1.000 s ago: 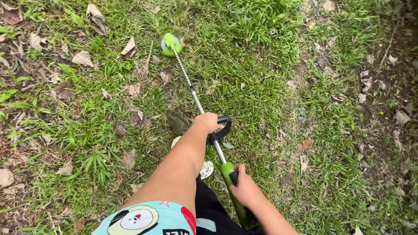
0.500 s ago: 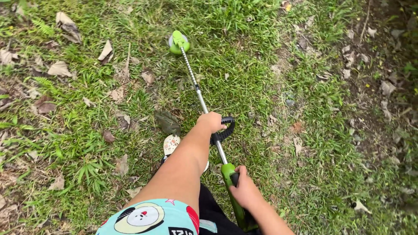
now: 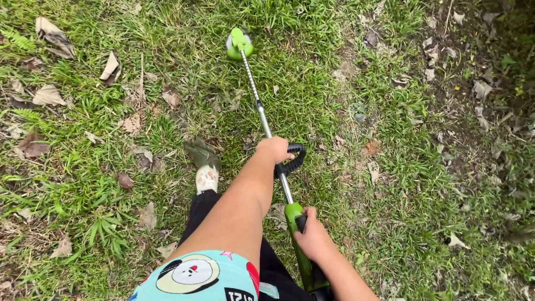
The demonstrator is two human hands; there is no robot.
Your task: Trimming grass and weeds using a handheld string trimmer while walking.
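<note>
**Trimmer shaft runs straight out from your two hands to the cutting head**

Nearest you, your right hand (image 3: 313, 241) is wrapped tight around the green rear handle (image 3: 298, 239) of the grass trimmer, fingers curled shut on it. Just ahead, your left hand (image 3: 274, 149) is closed over the black loop handle (image 3: 292, 160), so the left grip sits nearer the working end. From there the metal shaft (image 3: 261, 111) slopes away and slightly to your left, its long axis pointing up the view. At its far tip the green cutting head (image 3: 239, 44) sits low over the grass (image 3: 312, 67), well apart from both hands. Your shoe (image 3: 206, 177) stands left of the shaft, beside dry leaves (image 3: 49, 96); bare soil (image 3: 490, 83) lies off to the right.
</note>
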